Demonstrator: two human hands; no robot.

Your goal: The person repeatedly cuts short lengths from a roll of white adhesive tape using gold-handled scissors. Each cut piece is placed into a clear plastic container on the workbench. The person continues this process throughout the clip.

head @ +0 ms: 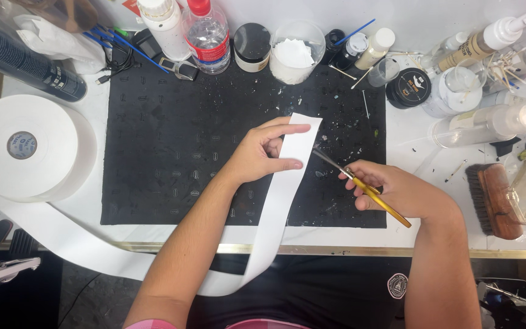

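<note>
Nearest me, my left hand (263, 152) pinches the white strip (293, 164) over the black mat (171, 152); my right hand (391, 189) grips yellow-handled scissors (360, 186) at the strip's right edge.

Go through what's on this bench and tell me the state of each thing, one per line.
White strip: unrolled from the roll, free end pinched above the mat.
Left hand: gripping the strip's end.
Right hand: closed on the scissors.
Yellow-handled scissors: blades at the strip's right edge.
Paper roll: lying flat, partly unwound.
Clear water bottle: upright, red cap on.
Plastic cup: open, holding white material.
Wooden brush: lying on the table.
</note>
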